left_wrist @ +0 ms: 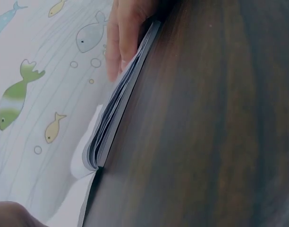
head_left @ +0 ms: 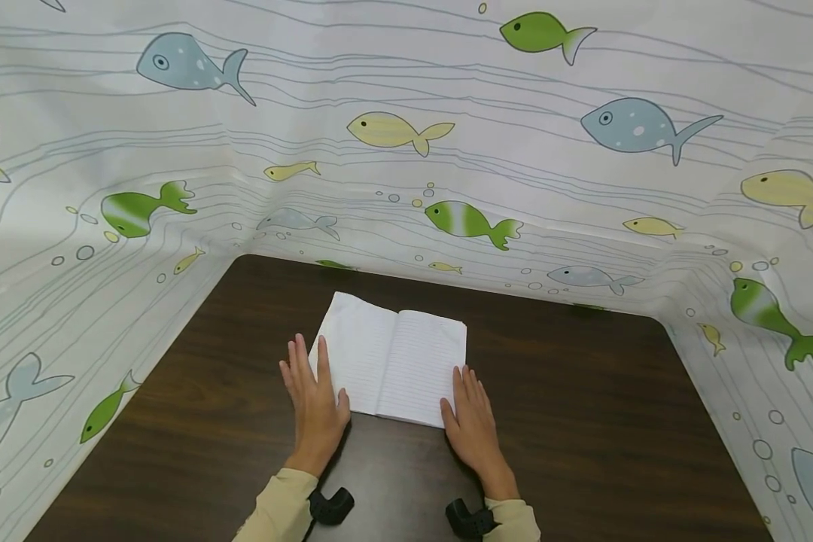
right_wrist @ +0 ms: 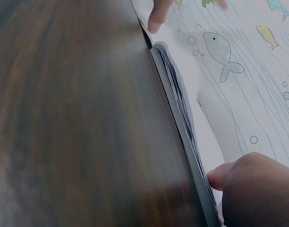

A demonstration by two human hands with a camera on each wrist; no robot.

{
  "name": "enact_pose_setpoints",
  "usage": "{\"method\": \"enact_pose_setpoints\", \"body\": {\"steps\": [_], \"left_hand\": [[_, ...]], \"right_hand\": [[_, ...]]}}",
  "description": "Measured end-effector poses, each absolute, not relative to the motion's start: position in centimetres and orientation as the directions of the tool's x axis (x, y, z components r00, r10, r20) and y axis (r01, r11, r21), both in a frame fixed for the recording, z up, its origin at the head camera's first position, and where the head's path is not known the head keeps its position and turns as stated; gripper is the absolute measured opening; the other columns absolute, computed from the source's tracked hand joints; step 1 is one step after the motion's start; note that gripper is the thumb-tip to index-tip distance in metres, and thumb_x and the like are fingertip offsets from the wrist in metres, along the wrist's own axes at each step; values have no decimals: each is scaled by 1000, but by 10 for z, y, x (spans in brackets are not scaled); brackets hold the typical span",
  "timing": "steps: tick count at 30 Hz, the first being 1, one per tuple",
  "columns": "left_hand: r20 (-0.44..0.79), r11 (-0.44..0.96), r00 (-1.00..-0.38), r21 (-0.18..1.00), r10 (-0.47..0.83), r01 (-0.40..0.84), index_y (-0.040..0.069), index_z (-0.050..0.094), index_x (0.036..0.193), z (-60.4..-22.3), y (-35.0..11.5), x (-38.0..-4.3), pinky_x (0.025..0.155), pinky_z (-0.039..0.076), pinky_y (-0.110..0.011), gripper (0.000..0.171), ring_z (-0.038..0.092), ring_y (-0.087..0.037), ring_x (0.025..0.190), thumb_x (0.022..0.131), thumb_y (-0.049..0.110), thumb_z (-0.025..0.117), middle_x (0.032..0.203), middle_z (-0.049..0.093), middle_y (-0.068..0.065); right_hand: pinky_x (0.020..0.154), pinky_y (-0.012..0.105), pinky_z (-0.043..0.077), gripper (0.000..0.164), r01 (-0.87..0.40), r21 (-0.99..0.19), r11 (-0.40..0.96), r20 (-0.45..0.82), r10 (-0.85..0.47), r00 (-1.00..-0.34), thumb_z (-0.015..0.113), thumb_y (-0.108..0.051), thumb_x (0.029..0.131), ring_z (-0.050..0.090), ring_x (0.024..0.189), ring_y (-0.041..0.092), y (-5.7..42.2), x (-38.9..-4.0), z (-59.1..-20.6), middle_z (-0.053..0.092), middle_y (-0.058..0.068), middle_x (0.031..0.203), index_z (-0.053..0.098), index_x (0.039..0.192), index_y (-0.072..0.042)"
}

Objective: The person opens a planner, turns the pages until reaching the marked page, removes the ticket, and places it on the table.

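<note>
An open notebook (head_left: pixel 423 369) with lined pages lies flat on the dark wooden table. Along its left edge, near the lower corner, is my left hand (head_left: pixel 315 414), fingers straight and spread, the thumb by the page. My right hand (head_left: pixel 473 429) rests at the lower right corner with extended fingers along the right edge and the thumb on the page. In both wrist views the notebook's page stack (left_wrist: pixel 121 104) shows edge-on, thicker on the right-hand side. The right thumb (right_wrist: pixel 250 184) touches that side in the right wrist view.
A white sheet (head_left: pixel 393 173) printed with fish and wavy lines stands round the back and sides of the table (head_left: pixel 583 421). Black curved devices (head_left: pixel 332 506) sit at both wrists, beside light yellow sleeves (head_left: pixel 278 504).
</note>
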State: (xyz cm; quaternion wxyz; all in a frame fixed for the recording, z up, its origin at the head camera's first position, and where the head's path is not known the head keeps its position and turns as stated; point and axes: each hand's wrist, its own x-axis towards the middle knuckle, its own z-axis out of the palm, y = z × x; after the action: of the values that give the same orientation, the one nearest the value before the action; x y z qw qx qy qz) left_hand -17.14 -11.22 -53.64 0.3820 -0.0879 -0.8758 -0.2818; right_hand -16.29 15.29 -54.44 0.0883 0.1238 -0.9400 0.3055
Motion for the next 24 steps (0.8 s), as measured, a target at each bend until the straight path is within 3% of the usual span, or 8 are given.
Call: {"method": "enact_pose_setpoints", "body": {"steps": [3,8,11,14,24], "left_hand": [[702,827,-712,397,5,398,-2,42,155,-539,-113,-172,126,9,-61,98,16,-44,156,66,-22,77,167,20,-28],[592,760,-778,403,208,510,-5,55,145,-544,-111,-169,120,33,-50,64,41,-37,147,84,-12,73,158,45,-22],[475,727,-812,416,338,546,-5,60,142,-544,-108,-166,115,40,-48,49,52,-33,140,94,-2,70,149,57,-18],[403,721,-824,418,399,553,-4,59,143,-543,-106,-163,117,40,-48,46,53,-31,139,99,4,67,148,58,-16],[376,719,-842,449,387,531,-5,57,144,-540,-103,-159,116,40,-49,46,52,-32,140,100,7,66,149,56,-18]], "right_hand": [[123,62,19,62,-284,-552,784,243,-174,-954,51,-23,108,24,153,46,153,-163,-544,28,31,163,32,156,11],[123,62,18,62,-257,-610,750,234,-140,-962,48,-27,110,25,153,45,153,-163,-543,29,29,164,31,158,9],[123,62,18,61,-245,-657,713,241,-109,-964,44,-28,112,26,153,44,152,-164,-542,31,27,164,29,159,8],[123,62,19,60,-246,-673,698,259,-89,-962,45,-28,112,28,152,44,152,-165,-542,33,26,163,31,158,8],[122,64,18,61,-194,-700,687,216,-54,-975,49,-31,109,25,153,45,153,-161,-540,31,26,164,37,158,4]]}}
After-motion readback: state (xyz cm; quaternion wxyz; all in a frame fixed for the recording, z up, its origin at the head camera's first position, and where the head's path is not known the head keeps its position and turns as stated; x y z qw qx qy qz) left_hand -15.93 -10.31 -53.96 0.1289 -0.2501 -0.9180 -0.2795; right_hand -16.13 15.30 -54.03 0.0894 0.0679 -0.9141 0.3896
